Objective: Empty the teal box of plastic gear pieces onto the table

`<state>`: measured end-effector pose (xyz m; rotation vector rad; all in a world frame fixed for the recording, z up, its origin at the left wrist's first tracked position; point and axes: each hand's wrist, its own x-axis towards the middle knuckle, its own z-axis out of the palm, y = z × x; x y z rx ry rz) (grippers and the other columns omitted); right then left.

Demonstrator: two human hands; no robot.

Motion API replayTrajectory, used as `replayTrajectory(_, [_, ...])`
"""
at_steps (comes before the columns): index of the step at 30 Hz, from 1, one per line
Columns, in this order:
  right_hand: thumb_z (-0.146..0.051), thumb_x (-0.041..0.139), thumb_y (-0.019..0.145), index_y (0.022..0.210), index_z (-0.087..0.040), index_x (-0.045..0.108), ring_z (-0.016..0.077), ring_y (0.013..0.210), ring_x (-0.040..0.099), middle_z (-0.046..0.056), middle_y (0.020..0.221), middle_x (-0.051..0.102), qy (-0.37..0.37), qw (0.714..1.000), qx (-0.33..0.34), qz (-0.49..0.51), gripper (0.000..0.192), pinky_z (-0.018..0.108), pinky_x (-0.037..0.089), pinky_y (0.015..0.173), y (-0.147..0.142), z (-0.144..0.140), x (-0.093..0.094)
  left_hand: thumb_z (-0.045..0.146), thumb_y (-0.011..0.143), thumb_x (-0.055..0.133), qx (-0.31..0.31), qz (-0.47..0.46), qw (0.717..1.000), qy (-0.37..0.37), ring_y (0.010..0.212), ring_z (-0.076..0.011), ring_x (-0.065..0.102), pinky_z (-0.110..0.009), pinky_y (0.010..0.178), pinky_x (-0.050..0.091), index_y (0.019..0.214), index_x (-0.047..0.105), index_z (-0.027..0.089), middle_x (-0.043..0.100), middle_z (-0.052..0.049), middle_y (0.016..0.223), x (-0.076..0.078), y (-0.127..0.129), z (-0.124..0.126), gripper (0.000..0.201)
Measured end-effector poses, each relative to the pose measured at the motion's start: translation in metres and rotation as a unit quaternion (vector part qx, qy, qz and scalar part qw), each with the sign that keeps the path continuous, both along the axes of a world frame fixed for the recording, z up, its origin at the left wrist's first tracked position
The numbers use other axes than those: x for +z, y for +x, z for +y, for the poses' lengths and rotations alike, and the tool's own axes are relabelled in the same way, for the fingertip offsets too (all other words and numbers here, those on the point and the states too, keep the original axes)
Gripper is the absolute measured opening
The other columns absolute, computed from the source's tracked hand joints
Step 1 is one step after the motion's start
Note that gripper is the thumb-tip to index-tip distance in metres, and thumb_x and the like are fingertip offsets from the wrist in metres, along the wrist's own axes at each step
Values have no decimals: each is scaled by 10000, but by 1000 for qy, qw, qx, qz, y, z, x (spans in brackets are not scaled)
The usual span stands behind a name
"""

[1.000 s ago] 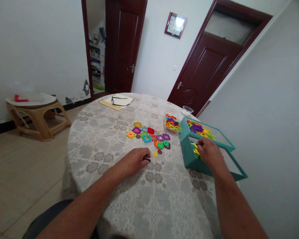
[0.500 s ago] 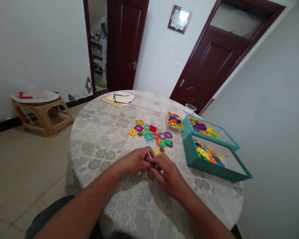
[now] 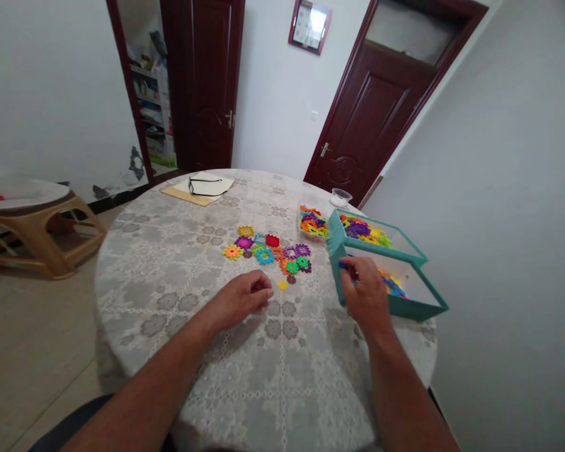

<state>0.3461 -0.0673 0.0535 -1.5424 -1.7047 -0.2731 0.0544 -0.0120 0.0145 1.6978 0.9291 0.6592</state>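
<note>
The right hand [image 3: 365, 287] is clamped on a small dark-blue piece [image 3: 343, 265], pinched between thumb and fingers at the left end of the teal rectangular box with a white interior [image 3: 417, 309]. On the grey, flower-patterned tabletop [image 3: 282, 389], the left hand [image 3: 242, 299] has curled fingers; whether they grip anything I cannot tell. Near its fingertips lies a flat round yellow piece [image 3: 282, 285], just beside a flat round brown piece [image 3: 290, 279], with a cluster of multicoloured tooth-edged pieces [image 3: 277, 253] beyond.
</note>
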Motion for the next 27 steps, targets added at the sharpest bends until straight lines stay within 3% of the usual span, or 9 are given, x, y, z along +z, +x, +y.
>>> replayTrajectory(3, [-183,495,943,1104,-189,669,285,1052,594,130,1063,665,59,992,-97,-63,237,467,478,994,34,10,6,375,853,569,49,13,999,19,682,-170,626,-291,668,474,884,581,207,667,0,760,-2,0,3,171])
replayTrajectory(5, [-189,487,954,1113,-185,670,299,1091,587,145,1094,667,77,987,-117,-77,242,486,463,1025,39,14,8,363,860,567,62,11,998,23,688,-171,625,-290,662,470,898,577,210,663,2,762,-4,0,4,158])
replayTrajectory(8, [-193,473,971,1110,-197,670,276,1074,607,130,1088,673,38,996,-34,-70,240,440,479,1006,19,16,7,369,874,577,70,11,997,30,700,-170,629,-287,665,471,923,576,215,665,2,777,-9,2,4,162])
replayTrajectory(10, [-211,484,983,1114,-202,671,251,1026,630,118,1080,677,-44,995,54,-75,228,389,499,956,-4,18,2,375,884,576,69,11,997,36,714,-170,635,-285,675,475,932,578,216,669,-1,792,-12,2,5,166])
replayTrajectory(13, [-267,573,973,1125,-215,693,234,1002,655,105,1098,694,-205,964,135,-100,201,347,500,913,-36,27,-12,360,885,581,68,21,997,43,738,-175,636,-283,680,475,948,591,210,677,-11,810,-14,3,6,163])
replayTrajectory(15, [-280,629,944,1089,-218,716,238,1013,663,100,1088,711,-277,946,129,-112,181,337,486,914,-50,36,-25,340,880,591,69,38,995,60,755,-177,633,-281,681,463,968,615,205,685,-16,821,-14,2,6,163])
replayTrajectory(17, [-277,634,932,1022,-204,726,246,1000,666,111,1047,719,-302,942,92,-117,149,333,473,898,-58,45,-37,324,883,593,72,56,992,81,774,-179,631,-281,689,451,993,644,202,694,-20,839,-14,1,5,172])
replayTrajectory(21, [-276,587,947,996,-182,705,235,959,649,128,1044,696,-286,955,40,-70,159,320,451,860,-60,58,-57,307,902,582,71,73,989,107,787,-177,632,-286,718,438,1008,673,201,706,-19,863,-14,-1,3,176])
replayTrajectory(27, [-219,602,867,900,-195,649,191,869,627,44,908,696,-291,953,74,35,62,283,451,799,-46,68,-68,297,918,579,61,87,985,134,782,-177,627,-290,730,422,971,669,203,711,-20,871,-8,-1,-1,141])
